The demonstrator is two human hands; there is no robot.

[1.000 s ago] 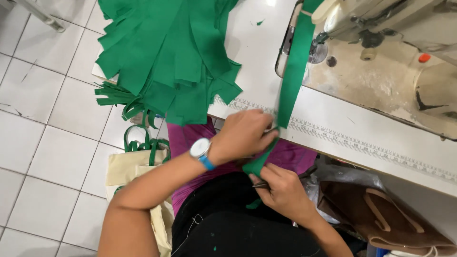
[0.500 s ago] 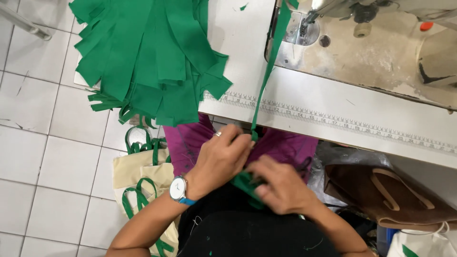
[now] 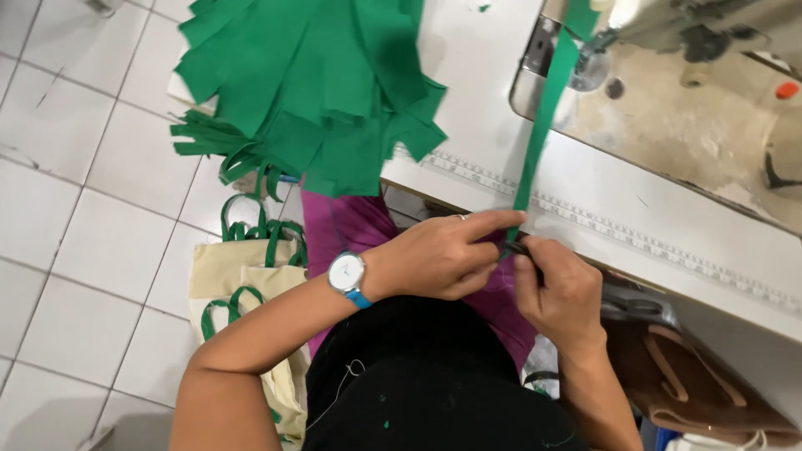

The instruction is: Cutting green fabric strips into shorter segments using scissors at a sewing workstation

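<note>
Both hands pinch the green strip (image 3: 539,138) at the counter (image 3: 635,230) edge, left hand (image 3: 443,255), right hand (image 3: 560,288); a tug could skew it under the needle

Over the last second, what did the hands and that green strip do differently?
Both hands dropped toward the lap, then came back up to the table edge. The left hand and right hand keep pinching the green strip, now stretched straight from the sewing machine. The green fabric pile stayed put.
</note>
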